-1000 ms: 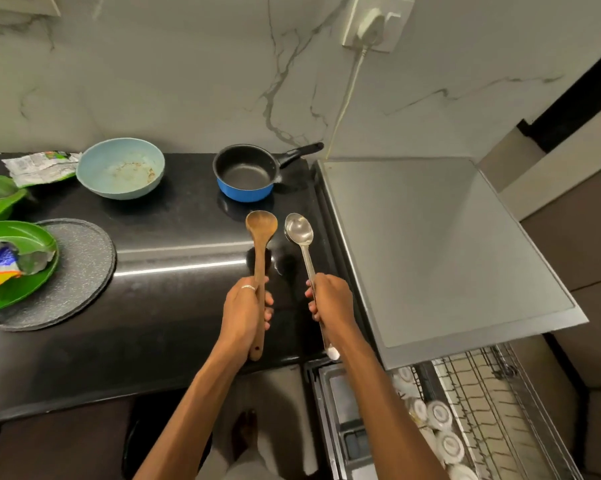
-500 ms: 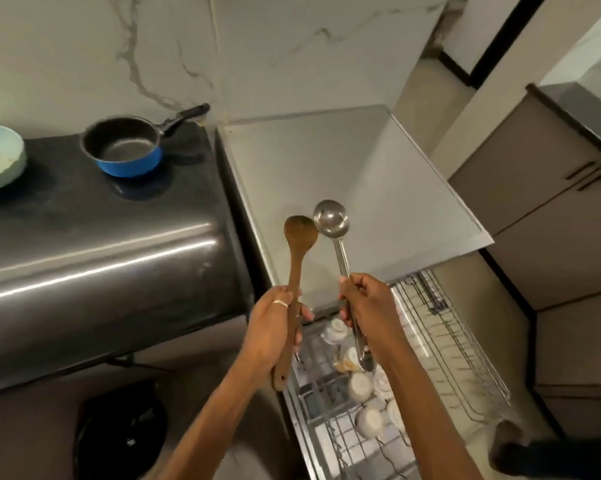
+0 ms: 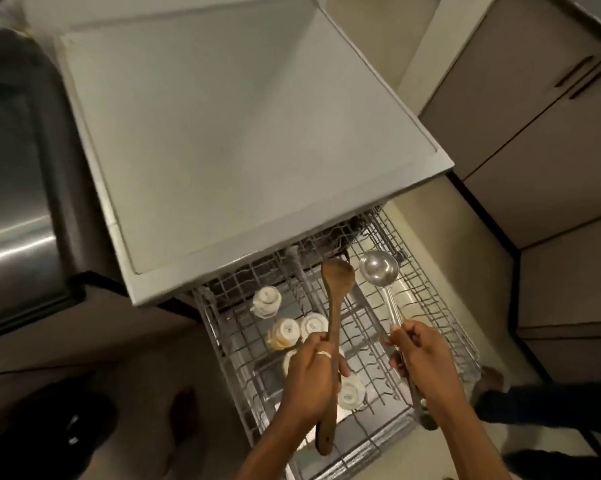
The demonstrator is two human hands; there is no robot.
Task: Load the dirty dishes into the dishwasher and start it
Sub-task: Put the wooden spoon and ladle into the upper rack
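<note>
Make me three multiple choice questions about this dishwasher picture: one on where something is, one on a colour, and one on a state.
1. Where in the rack do the white cups sit?
A) its left part
B) its right part
C) outside it

2. What colour is the spoon in the left hand?
A) blue
B) brown
C) green

3. How is the right hand?
A) open and empty
B) flat on the rack
C) gripping the metal ladle

Answers: A, the cups stand left of the rack's middle. B, the spoon is bare brown wood. C, the fingers curl round the ladle's handle.
</note>
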